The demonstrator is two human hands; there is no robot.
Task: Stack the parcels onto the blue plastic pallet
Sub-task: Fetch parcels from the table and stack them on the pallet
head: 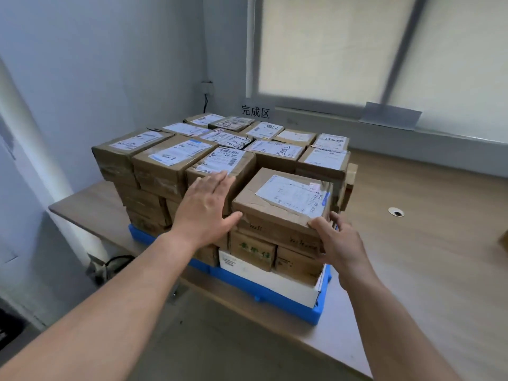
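Observation:
A blue plastic pallet (277, 296) sits on a wooden table and carries a tall stack of brown cardboard parcels with white labels. The nearest top parcel (283, 199) lies at the front right corner of the stack, a little lower than its neighbours. My left hand (204, 207) lies flat with straight fingers against this parcel's left side and the parcel next to it (220, 166). My right hand (336, 239) holds the parcel's front right corner, thumb on the top edge and fingers curled round the right side.
The wooden table (428, 243) stretches to the right, with a round cable hole (396, 212). A white sign with Chinese characters (255, 111) stands behind the stack below a window. A wall is at the left, with cables on the floor under the table edge.

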